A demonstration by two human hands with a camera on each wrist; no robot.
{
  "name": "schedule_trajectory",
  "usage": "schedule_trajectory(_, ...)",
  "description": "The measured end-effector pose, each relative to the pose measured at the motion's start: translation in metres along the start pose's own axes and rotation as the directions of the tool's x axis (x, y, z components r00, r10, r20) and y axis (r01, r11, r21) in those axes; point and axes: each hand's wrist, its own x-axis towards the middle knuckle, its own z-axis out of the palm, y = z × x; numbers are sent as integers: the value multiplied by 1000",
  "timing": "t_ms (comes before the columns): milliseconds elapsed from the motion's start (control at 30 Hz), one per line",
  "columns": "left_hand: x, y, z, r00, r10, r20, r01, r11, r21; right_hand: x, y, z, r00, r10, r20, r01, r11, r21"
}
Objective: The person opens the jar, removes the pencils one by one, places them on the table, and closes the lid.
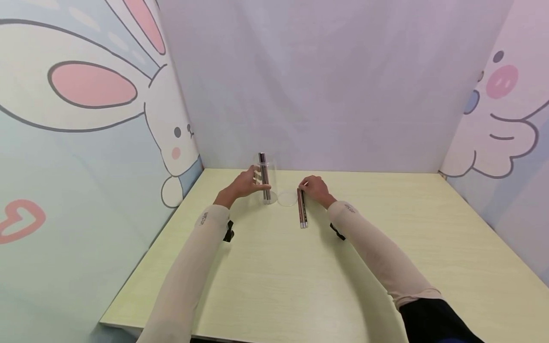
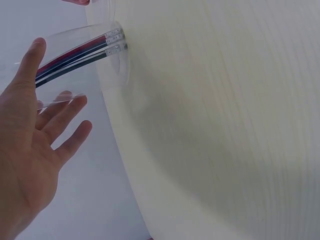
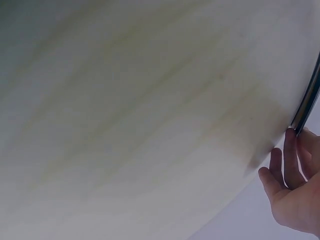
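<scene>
My left hand [image 1: 245, 184] holds a clear plastic cylinder [image 1: 273, 178], thumb on one side and fingers spread on the other. Upright inside it stand several pencils [image 1: 265, 177]; the left wrist view shows their silvery ends at the cylinder's base [image 2: 123, 70], with dark and red shafts above. To the right, my right hand [image 1: 316, 188] pinches the far ends of a few dark and reddish pencils [image 1: 302, 214] between thumb and fingers. Their silvery ends point toward me. In the right wrist view a dark pencil shaft [image 3: 306, 102] rises from the fingertips.
A clear round lid [image 1: 287, 198] lies on the pale wooden table [image 1: 274, 276], between the cylinder and the right-hand pencils. Behind the table's far edge hangs a plain light curtain [image 1: 326, 95]. Cartoon-printed walls [image 1: 86, 166] stand at both sides.
</scene>
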Motion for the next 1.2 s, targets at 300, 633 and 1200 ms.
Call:
schedule_trajectory(300, 0, 2, 1, 1000, 1, 7, -1, 1000, -11, -2, 0, -2, 1000, -17, -2, 17, 1000, -21)
schedule_trajectory(633, 3, 3, 1, 1000, 7, 10, -7, 1000, -19, 3, 6, -2, 1000, -4, 9, 4, 1000, -6)
schedule_trajectory(1200, 4, 2, 1, 1000, 13, 11, -12, 1000, -9, 4, 12, -8, 1000, -6, 12, 6, 1000, -4)
